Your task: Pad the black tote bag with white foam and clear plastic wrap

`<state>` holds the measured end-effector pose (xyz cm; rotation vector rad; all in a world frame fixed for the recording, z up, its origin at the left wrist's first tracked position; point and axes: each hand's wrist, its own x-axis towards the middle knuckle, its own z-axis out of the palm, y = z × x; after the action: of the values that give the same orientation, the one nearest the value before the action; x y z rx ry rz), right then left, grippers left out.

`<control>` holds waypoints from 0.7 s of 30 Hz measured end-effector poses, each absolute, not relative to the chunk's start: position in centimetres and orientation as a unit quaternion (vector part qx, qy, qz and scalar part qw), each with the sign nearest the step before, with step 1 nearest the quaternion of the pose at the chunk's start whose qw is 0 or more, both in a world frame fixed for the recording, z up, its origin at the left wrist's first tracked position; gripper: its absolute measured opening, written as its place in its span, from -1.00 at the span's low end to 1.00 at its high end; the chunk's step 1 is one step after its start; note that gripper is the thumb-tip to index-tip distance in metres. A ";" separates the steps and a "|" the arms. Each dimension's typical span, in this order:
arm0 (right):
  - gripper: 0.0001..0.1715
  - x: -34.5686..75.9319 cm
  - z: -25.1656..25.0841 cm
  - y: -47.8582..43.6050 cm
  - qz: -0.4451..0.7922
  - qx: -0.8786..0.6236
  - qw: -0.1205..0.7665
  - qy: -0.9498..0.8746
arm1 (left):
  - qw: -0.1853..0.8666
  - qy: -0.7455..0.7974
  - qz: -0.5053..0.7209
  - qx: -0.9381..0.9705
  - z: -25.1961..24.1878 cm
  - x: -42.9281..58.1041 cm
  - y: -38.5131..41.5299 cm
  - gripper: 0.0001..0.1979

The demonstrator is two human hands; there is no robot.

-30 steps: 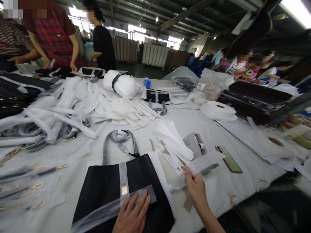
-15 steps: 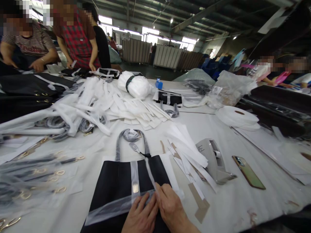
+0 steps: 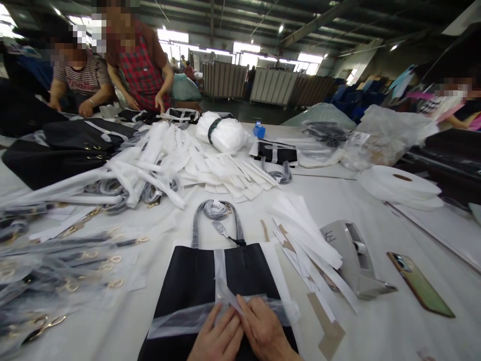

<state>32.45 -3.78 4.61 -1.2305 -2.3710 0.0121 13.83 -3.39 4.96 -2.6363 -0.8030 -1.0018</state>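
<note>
A black handbag lies flat in front of me, its handle toward the far side. One translucent wrapping strip runs down its middle and another translucent band crosses it. My left hand rests on the bag over the crossing, fingers stretched out flat. Beside it, my right hand is closed with its fingertips pinching the end of the middle strip. The two hands touch or nearly touch. A coiled strap and a grey tag lie within the handle.
On the right are a tape dispenser, a phone and a white roll. Paper strips lie beside the bag. Wrapped straps with gold clasps and scissors are left. Co-workers stand across the table.
The loose strip, which slanted up to the bag's right top edge, now lies along the middle strip. My right hand has shifted slightly on the bag. The view has turned a little left.
</note>
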 end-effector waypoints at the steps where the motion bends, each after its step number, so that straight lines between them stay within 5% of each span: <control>1: -0.60 32.3 4.6 -3.8 0.005 -0.444 0.233 -0.865 | 0.125 -0.300 -0.334 -0.885 4.8 12.9 -3.6 -0.71; 5: -0.61 31.5 4.3 -3.6 0.016 -0.440 0.244 -0.864 | 0.143 -0.419 -0.309 -0.842 3.5 10.2 -4.6 -0.73; 16: -0.56 29.9 3.4 -3.9 0.052 -0.430 0.319 -0.843 | 0.124 -0.415 -0.249 -0.866 2.3 11.4 -3.7 -0.59; 21: -0.48 29.8 3.4 -4.0 0.076 -0.421 0.365 -0.827 | -0.019 -0.395 -0.237 -0.887 1.8 10.5 -3.5 -0.46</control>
<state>29.78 -4.02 3.36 -1.0830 -2.1260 0.1965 10.45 -3.45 1.79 -2.8216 -1.2574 -0.7535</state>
